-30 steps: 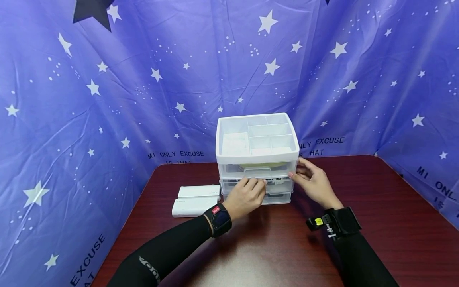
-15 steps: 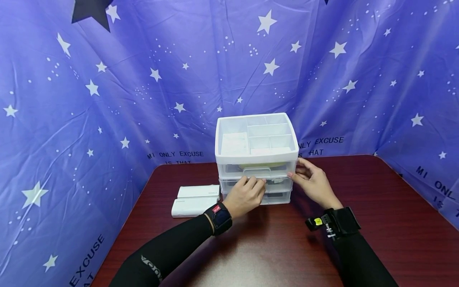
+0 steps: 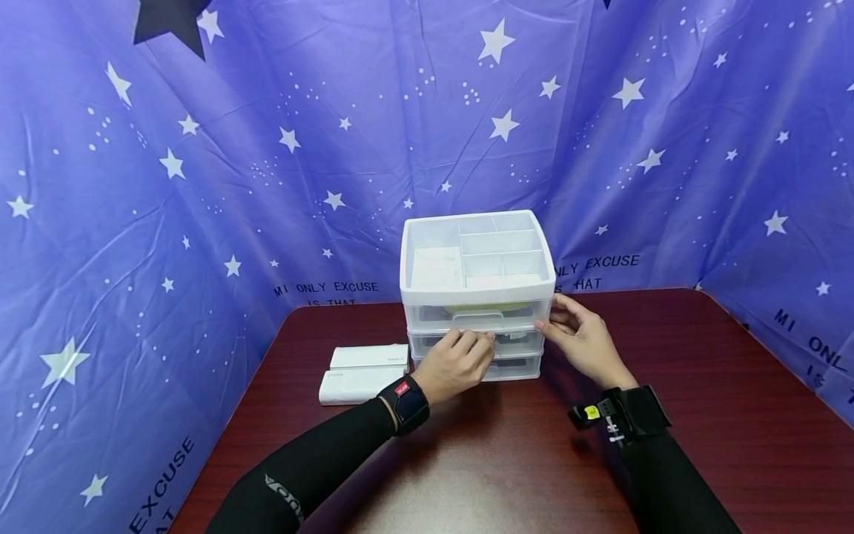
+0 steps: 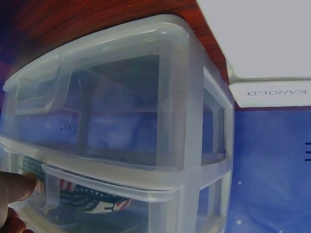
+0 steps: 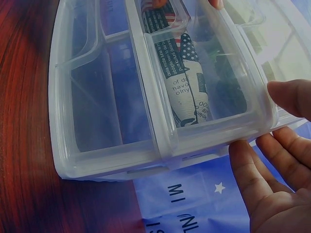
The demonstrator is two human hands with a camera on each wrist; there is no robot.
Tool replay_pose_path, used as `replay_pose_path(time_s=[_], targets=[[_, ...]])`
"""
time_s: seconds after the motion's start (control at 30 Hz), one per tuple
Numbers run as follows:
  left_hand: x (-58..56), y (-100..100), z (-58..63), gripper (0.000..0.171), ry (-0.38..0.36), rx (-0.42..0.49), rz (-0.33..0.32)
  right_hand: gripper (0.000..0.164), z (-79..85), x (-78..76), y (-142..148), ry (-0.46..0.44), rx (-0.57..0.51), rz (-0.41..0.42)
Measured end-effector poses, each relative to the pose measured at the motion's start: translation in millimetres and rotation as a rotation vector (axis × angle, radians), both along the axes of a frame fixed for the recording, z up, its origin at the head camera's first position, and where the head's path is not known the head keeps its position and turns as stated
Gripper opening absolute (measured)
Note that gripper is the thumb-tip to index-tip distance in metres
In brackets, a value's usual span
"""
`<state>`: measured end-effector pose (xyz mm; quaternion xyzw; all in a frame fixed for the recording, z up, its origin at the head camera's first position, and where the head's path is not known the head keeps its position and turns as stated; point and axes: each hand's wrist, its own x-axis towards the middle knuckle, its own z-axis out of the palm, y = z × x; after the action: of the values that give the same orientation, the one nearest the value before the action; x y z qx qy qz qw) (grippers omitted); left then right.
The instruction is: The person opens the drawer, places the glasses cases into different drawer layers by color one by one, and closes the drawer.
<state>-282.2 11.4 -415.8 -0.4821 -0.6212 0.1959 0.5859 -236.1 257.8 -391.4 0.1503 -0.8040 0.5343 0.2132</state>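
A white storage organizer (image 3: pixel 477 295) with clear stacked drawers stands on the table. My left hand (image 3: pixel 460 365) is at the front of its middle drawer (image 3: pixel 528 345), fingers curled at the drawer handle (image 4: pixel 51 196). A printed pouch (image 5: pixel 187 94) with a stars-and-stripes pattern lies inside that drawer. At the organizer's right side is my right hand (image 3: pixel 586 341). Its thumb is on the front corner and its fingers lie along the side wall, gripping the frame. Something yellowish shows through the top drawer (image 3: pixel 427 317).
Two white boxes (image 3: pixel 363 386) lie side by side on the table, left of the organizer. The top tray (image 3: pixel 503 243) is divided into several compartments. A blue star-printed curtain (image 3: pixel 373 148) hangs behind the dark red table (image 3: pixel 674 348).
The middle drawer has slid in slightly, and the print seen above its front edge is now mostly out of sight. Both hands stay in nearly the same places.
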Motion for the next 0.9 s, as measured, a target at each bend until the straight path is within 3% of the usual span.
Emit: replay_pose_path(time_s=[0.17, 0.5, 0.9], targets=[[4.4, -2.7, 6.1, 0.024, 0.017, -0.016, -0.001, 0.050, -0.6, -0.6, 0.2, -0.003, -0.002, -0.005], [1.8, -5.5, 2.2, 0.029, 0.033, -0.044, -0.021, 0.053, -1.8, -0.5, 2.4, -0.013, 0.001, 0.005], [5.2, -6.1, 4.6, 0.028, -0.009, -0.026, -0.002, 0.051, -0.5, 0.4, 1.3, 0.002, -0.007, 0.011]])
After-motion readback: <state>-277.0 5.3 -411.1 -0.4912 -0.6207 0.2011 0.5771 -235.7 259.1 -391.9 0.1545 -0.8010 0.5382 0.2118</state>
